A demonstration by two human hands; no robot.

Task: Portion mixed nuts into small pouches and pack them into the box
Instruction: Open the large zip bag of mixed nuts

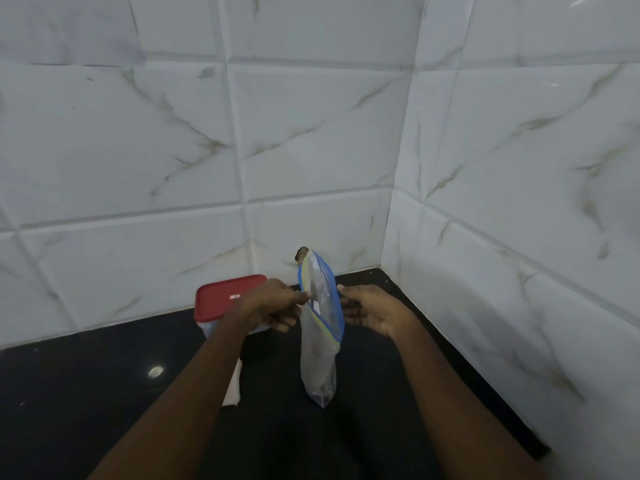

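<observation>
A clear zip pouch [320, 355] with a blue and yellow zip strip hangs upright above the black counter, its mouth pulled apart. My left hand [273, 306] pinches the left lip of the mouth. My right hand [372, 311] pinches the right lip between thumb and fingers. A few dark nuts seem to lie at the pouch's bottom, blurred. Behind my left hand stands a clear box with a red lid [225, 296], lid on, partly hidden by my wrist.
The black counter [104, 393] ends at white marble-tiled walls at the back and right, forming a corner. A white cloth or paper piece [232, 389] lies on the counter under my left forearm. A small dark chip marks the wall above the pouch.
</observation>
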